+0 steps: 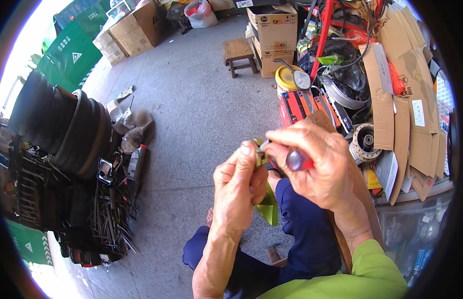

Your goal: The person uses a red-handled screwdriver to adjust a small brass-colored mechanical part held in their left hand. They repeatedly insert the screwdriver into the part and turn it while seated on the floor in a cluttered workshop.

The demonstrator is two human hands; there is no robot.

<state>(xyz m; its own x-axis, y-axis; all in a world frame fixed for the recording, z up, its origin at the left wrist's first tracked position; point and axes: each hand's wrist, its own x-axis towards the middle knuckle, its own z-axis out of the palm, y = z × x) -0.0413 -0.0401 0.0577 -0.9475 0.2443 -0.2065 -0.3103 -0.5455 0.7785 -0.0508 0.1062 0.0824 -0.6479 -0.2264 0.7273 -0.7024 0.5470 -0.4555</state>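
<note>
My left hand is closed around a small brass-coloured metal part, pinched between thumb and fingers in front of my knees. My right hand is wrapped around what looks like a screwdriver, with a red handle and a dark rounded end turned toward me. Its tip points at the metal part, but the fingers partly hide where the two meet. Below my left hand hangs a glossy green piece; whether it is joined to the metal part cannot be made out.
A wooden board runs along my right side. Beyond it are red boxes, a yellow bucket, a wheel hub and flattened cardboard. Stacked tyres and a heap of tools stand left. A wooden stool is ahead.
</note>
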